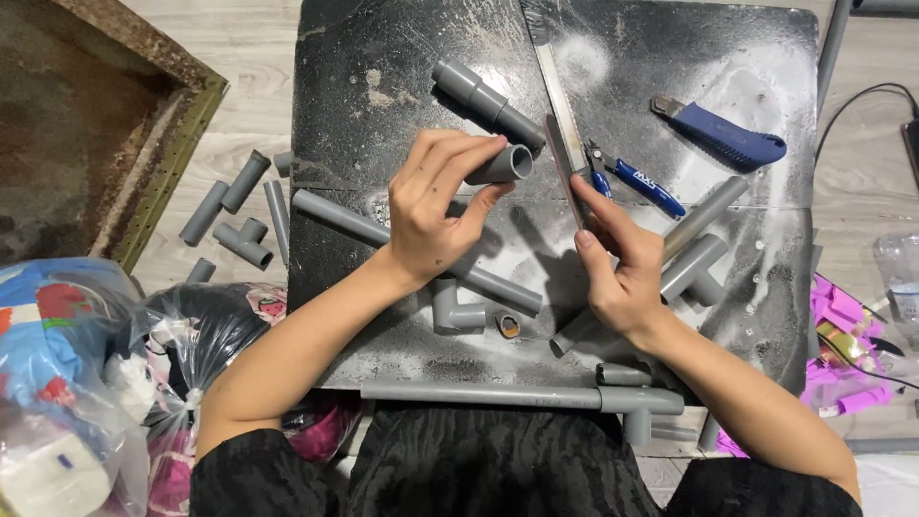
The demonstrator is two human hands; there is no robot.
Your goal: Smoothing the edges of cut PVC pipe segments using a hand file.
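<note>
My left hand [436,206] grips a short grey pipe piece [505,165], its open end facing right. My right hand [617,263] holds a thin flat file-like strip [560,158], which stands close to the pipe's open end. Both hands are above a dark, dusty work board [383,86]. Beneath them on the board lie a long grey pipe [335,218], an elbow fitting [452,308] and a small ring [508,325].
On the board lie a hacksaw blade [559,91], blue-handled pliers [639,182], a blue utility knife [728,137], a jointed pipe piece [483,101] and tee fittings [694,268]. Another long pipe [479,393] rests at the near edge. Pipe offcuts [235,215] and plastic bags [86,373] sit on the floor, left.
</note>
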